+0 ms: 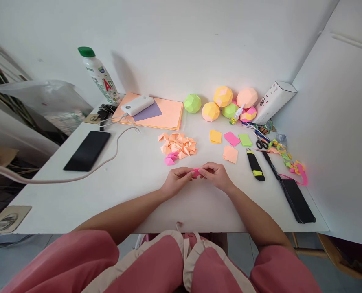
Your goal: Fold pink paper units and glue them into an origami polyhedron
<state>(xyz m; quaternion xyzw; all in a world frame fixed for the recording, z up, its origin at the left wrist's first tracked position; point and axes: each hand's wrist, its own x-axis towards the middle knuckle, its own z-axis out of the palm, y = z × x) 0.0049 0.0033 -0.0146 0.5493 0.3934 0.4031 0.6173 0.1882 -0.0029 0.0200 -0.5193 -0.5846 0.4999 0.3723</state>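
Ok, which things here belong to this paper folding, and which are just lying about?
Likely part of it:
- small pink paper in the left hand and right hand
- folded peach paper pieces
- square yellow-orange sheets

Apparently just lying about:
- flat black phone
- white plastic bottle with green cap
- white rounded power bank

**Pink paper (pixel 196 173) is peeking out**

It is looking small and bright, and both the left hand (pixel 177 180) and the right hand (pixel 215 175) are pinching it. Fingers are hiding its ends, so its whole shape is not showing.

Just past it, folded, pointy peach bits (pixel 181 143) are lying in a messy heap on the table (pixel 132 162). Folded pink bits (pixel 170 160) are sitting at the heap's near left edge.
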